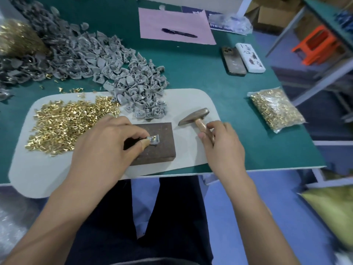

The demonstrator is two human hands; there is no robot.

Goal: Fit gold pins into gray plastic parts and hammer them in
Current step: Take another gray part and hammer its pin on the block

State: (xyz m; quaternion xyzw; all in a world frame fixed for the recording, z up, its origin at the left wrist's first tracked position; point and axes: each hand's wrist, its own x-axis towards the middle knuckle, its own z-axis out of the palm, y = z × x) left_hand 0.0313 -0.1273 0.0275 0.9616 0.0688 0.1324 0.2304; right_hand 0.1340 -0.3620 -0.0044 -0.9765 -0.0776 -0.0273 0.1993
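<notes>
Left hand [107, 142] pinches gray part [153, 139] on block [158, 144]; right hand [221, 144] grips hammer [194, 116]; no legible writing

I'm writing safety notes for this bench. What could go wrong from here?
The left hand pinches the gray part on the dark block, so a blow from the hammer could strike the fingers. The part sits near the block's middle, but a glancing hit might flick it away.

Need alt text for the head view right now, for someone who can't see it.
Left hand pinches a gray plastic part on a dark block, while the right hand grips a hammer resting on the white mat. Loose gold pins and gray parts lie behind.
</notes>
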